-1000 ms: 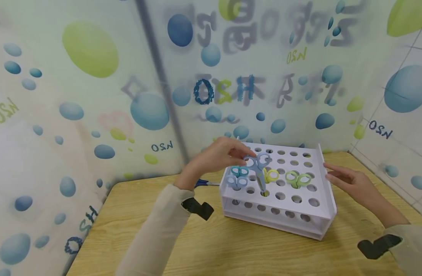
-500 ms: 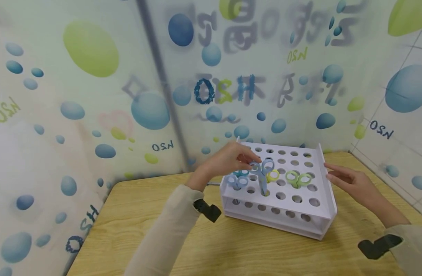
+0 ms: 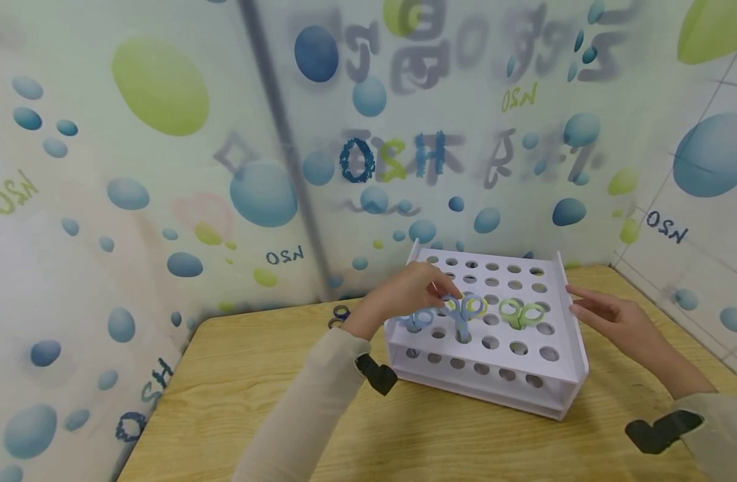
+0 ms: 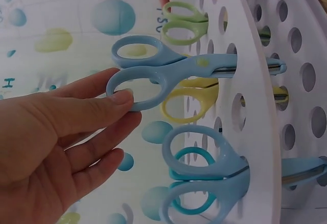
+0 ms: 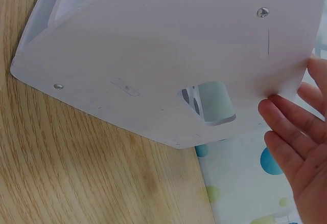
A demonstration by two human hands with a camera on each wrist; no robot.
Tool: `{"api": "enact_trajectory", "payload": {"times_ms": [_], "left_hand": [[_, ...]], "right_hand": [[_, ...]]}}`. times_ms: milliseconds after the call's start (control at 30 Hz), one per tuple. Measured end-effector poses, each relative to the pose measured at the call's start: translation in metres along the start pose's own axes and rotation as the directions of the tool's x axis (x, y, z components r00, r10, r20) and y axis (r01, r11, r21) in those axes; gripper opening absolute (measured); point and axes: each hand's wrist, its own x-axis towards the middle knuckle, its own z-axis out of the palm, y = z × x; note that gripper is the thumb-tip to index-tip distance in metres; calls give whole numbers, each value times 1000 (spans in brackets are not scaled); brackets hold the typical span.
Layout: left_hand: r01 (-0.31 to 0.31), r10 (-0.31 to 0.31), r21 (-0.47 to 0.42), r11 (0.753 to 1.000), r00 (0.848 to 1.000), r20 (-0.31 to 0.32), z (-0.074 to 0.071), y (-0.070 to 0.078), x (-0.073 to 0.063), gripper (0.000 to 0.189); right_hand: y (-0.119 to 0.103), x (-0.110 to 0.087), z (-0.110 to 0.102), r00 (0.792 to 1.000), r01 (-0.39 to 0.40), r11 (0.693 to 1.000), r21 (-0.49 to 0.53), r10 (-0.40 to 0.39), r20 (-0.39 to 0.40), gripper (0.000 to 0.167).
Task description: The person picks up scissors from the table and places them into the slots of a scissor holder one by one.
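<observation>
My left hand (image 3: pixel 412 291) pinches one handle loop of a pair of light blue scissors (image 4: pixel 204 64) between thumb and fingers. Their blades, in a blue cover, pass through a front-row hole of the white rack (image 5: pixel 153 45) and show below its top panel in the left wrist view. Close by in other holes stand yellow scissors (image 4: pixel 204 100), a second light blue pair (image 4: pixel 232 170), teal scissors (image 4: pixel 190 151) and green scissors (image 3: pixel 518 320). My right hand (image 3: pixel 621 325) has its fingertips against the rack's right side panel, fingers extended.
Dark blue scissors (image 3: pixel 341 312) lie on the wooden table (image 3: pixel 241 402) left of the rack, partly hidden by my left forearm. A curtain (image 3: pixel 368 227) with bubble prints hangs behind the table, and a tiled wall (image 3: pixel 723 268) stands at the right.
My left hand has moved down and to the right, lowering the light blue scissors so their blades sink deeper into the front-row hole. The right hand stays at the rack's side.
</observation>
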Motion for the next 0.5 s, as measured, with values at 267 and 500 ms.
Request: {"api": "enact_trajectory", "payload": {"times_ms": [267, 500], "left_hand": [[-44, 43, 69, 997, 999, 13, 15, -3, 5, 24], [-53, 51, 114, 992, 999, 19, 25, -7, 7, 25]], "right_hand": [[0, 0, 1, 1000, 7, 1000, -4, -7, -8, 52], [0, -1, 0, 1000, 3, 1000, 5, -3, -3, 52]]}}
